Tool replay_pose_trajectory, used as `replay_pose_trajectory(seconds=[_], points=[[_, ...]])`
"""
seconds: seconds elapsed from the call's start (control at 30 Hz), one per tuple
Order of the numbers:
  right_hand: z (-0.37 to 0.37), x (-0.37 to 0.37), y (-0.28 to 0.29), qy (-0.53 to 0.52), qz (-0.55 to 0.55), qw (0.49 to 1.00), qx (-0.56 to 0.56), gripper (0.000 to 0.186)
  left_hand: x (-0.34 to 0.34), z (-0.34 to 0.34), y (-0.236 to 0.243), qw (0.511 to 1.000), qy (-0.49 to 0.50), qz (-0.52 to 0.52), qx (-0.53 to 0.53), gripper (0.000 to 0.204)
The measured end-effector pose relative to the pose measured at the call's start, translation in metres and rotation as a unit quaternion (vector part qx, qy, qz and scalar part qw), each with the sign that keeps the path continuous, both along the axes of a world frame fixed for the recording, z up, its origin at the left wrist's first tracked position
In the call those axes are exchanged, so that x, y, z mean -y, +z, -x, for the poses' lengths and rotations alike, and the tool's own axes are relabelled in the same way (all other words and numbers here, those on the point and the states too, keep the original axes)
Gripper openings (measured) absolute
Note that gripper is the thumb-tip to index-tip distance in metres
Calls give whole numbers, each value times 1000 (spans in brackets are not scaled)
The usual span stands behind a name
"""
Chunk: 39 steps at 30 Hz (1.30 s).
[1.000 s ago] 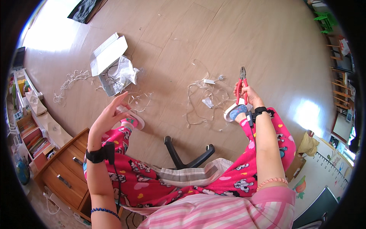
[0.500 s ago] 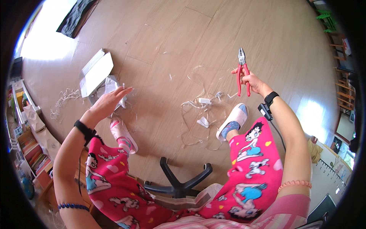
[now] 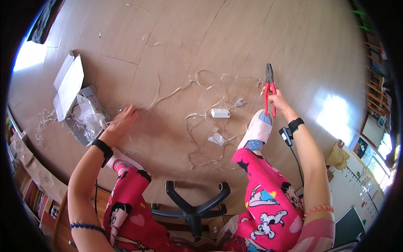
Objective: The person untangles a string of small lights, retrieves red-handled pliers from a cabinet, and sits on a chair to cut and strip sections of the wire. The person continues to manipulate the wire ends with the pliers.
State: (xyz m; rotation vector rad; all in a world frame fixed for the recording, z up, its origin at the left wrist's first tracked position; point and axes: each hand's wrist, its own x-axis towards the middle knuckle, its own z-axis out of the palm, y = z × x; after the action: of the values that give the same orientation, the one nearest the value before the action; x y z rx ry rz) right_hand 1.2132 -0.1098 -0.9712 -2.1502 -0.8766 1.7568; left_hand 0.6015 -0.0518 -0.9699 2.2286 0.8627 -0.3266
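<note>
My right hand (image 3: pixel 277 101) is closed round a pair of pliers (image 3: pixel 270 80) with red handles and dark metal jaws pointing away from me. Low over the floor on the left, my left hand (image 3: pixel 122 121) has its fingers pinched together at the near end of a clear, twisted wire (image 3: pixel 172 93). The wire runs from those fingertips across the floor to the right. It joins a loose tangle around a small white block (image 3: pixel 220 113) and a crumpled clear piece (image 3: pixel 217 139).
Left of my left hand lies an opened box (image 3: pixel 69 90) with white plastic wrapping (image 3: pixel 89 117) inside. More pale wire (image 3: pixel 46 124) is heaped beside it. A wheeled chair base (image 3: pixel 193 208) stands between my legs. Bookshelves line the left edge, and a whiteboard (image 3: pixel 354 187) stands at right.
My left hand has come down to the floor and taken hold of the wire, which now stretches out to the right. The pliers stay in my right hand. My view has shifted.
</note>
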Motion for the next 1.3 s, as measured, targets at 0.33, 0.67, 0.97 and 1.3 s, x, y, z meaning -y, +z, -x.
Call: replay_pose_trajectory(seconds=[0.33,0.67,0.97,1.3], points=[[-14,-5,-39,121,-154,893,405,43,1,-2,24,986,70,-147,41,24],[20,-4,-39,143,-206,864,436,64,1,-94,-7,931,337,-127,58,31],[50,-23,-22,188,-237,778,551,47,-10,-129,-39,901,404,-140,80,21],[195,-172,-6,286,-441,834,167,20,-10,-128,-36,897,423,-74,104,9]])
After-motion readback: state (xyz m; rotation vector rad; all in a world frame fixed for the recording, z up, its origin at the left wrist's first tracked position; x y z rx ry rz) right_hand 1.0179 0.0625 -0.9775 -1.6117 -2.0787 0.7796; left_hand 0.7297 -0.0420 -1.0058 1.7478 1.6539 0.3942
